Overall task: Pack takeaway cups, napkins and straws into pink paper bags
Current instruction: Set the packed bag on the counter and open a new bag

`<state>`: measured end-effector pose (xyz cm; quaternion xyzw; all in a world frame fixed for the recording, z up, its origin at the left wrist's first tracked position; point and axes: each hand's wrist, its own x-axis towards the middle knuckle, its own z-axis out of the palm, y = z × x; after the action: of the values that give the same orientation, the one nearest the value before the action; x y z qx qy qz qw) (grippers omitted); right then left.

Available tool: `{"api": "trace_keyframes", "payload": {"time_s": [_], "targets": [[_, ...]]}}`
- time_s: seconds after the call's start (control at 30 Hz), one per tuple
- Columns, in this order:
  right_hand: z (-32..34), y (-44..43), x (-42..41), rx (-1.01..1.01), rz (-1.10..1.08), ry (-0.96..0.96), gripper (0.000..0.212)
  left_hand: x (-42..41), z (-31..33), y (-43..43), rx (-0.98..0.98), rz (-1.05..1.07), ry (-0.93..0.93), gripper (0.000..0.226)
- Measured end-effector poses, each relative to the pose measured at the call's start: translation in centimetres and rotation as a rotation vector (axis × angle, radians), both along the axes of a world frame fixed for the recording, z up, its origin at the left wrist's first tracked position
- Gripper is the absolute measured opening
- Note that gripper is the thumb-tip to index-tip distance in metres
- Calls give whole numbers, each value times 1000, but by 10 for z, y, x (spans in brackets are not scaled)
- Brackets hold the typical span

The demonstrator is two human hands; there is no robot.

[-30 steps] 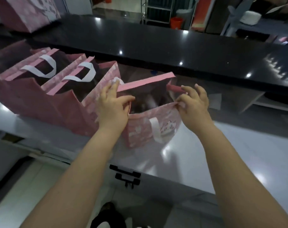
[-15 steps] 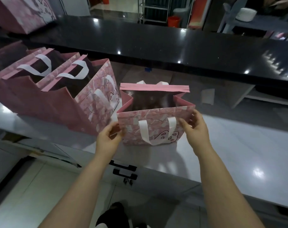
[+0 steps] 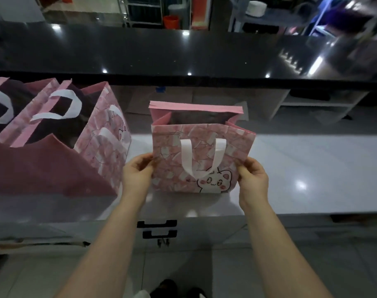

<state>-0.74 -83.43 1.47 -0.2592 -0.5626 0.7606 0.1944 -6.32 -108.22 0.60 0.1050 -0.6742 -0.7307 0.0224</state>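
A small pink paper bag with a white ribbon handle and a cartoon animal print stands upright and open on the white counter. My left hand grips its lower left edge and my right hand grips its lower right edge. The inside of the bag is dark; I cannot tell what is in it. No cups, napkins or straws show.
A row of larger open pink bags with white handles stands to the left, close to the small bag. A raised black glossy ledge runs behind the counter. Black drawer handles sit below the counter's front edge.
My hands went from the bag's top rim down to its lower side edges. The bag now stands square and upright, a little apart from the row at left.
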Motion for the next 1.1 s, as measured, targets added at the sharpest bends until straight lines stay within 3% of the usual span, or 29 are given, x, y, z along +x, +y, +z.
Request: {"api": "trace_keyframes", "payload": {"time_s": [0.2, 0.5, 0.63, 0.8, 1.1], "targets": [[19, 7, 31, -131, -279, 82, 10, -7, 9, 31, 79, -157, -19, 16], [39, 52, 110, -113, -638, 127, 13, 0, 29, 124, 99, -517, -93, 9], [49, 94, 153, -119, -795, 149, 23, 20, 49, 187, 76, -700, -33, 12], [55, 162, 215, -73, -949, 186, 12, 66, 65, 282, 84, -859, 44, 17], [64, 312, 356, 58, -1098, 200, 20, 195, 72, 473, 185, -1031, -19, 10]]}}
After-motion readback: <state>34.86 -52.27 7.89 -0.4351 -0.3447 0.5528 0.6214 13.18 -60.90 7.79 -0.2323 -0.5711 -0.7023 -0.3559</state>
